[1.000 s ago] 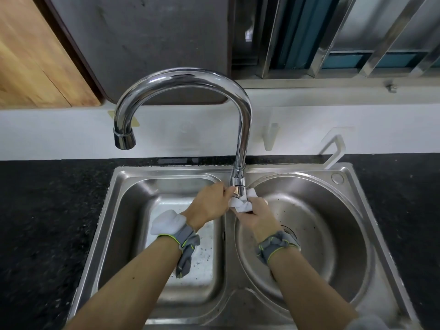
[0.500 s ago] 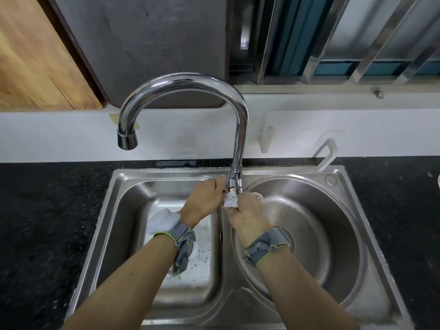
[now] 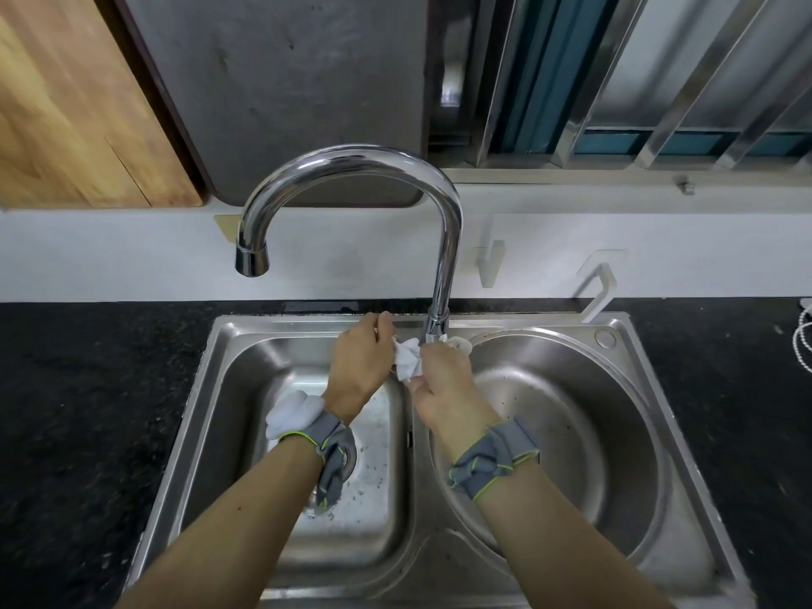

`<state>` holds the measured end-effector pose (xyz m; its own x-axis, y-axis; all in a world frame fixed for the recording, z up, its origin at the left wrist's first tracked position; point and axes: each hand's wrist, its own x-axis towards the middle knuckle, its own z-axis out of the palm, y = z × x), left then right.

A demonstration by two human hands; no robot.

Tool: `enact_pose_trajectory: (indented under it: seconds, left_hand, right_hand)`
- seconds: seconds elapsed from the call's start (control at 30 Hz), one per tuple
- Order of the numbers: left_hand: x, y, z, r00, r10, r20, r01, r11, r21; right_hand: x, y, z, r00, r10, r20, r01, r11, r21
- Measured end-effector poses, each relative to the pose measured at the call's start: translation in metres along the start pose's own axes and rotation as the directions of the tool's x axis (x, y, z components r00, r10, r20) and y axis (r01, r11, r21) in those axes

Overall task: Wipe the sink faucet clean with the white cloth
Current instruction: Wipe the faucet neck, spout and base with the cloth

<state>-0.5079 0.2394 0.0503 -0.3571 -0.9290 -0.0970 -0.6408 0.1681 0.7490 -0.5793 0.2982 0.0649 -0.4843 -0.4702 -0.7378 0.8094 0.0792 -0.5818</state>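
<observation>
A chrome gooseneck faucet rises from the back of a steel double sink, its spout hanging over the left basin. A crumpled white cloth is wrapped around the faucet's base. My left hand pinches the cloth's left end. My right hand grips the other end just right of the base. Both hands hold the cloth taut against the stem. Each wrist wears a grey strap with green edging. The base itself is mostly hidden by cloth and fingers.
Black speckled counter flanks the sink on both sides. A wooden board and a grey board lean on the wall behind. White hooks stick to the backsplash. A white cord lies at the right edge. A white object shows by my left wrist.
Both hands have kept the cloth around the faucet base while shifting slightly; the left hand has pulled a little farther left and up, showing more cloth between the hands.
</observation>
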Motion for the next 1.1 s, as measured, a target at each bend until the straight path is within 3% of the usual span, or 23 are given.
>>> enact_pose_trajectory:
  seconds: [0.23,0.43,0.53,0.7,0.8,0.87,1.1]
  left_hand:
    - [-0.001,-0.016,-0.015,0.999,-0.022,-0.047,0.024,0.999,0.037]
    - [0.0,-0.024,-0.022,0.992,-0.119,0.05,0.12,0.993,-0.008]
    - [-0.001,-0.023,-0.026,0.961,-0.229,0.154,0.244,0.965,-0.091]
    - [-0.01,-0.024,-0.045,0.846,-0.355,0.399,0.495,0.8,-0.338]
    - [-0.013,-0.027,-0.054,0.85,-0.347,0.396,0.504,0.752,-0.425]
    - [-0.014,-0.032,-0.059,0.87,-0.326,0.369,0.479,0.732,-0.484]
    - [-0.013,-0.04,-0.068,0.846,-0.311,0.433,0.515,0.683,-0.517]
  right_hand:
    - [-0.014,0.027,0.006,0.973,-0.226,0.05,0.229,0.91,-0.346]
    - [-0.016,0.037,0.007,0.959,-0.267,0.092,0.28,0.86,-0.427]
    - [-0.019,0.044,0.009,0.949,-0.286,0.13,0.313,0.817,-0.484]
    - [-0.024,0.052,0.017,0.97,-0.163,0.179,0.231,0.845,-0.482]
    - [-0.019,0.049,0.012,0.979,-0.024,0.203,0.096,0.931,-0.353]
    - [-0.013,0.048,0.006,0.983,0.029,0.182,0.039,0.932,-0.36]
    - [-0.002,0.046,-0.021,0.984,0.084,0.158,-0.021,0.93,-0.366]
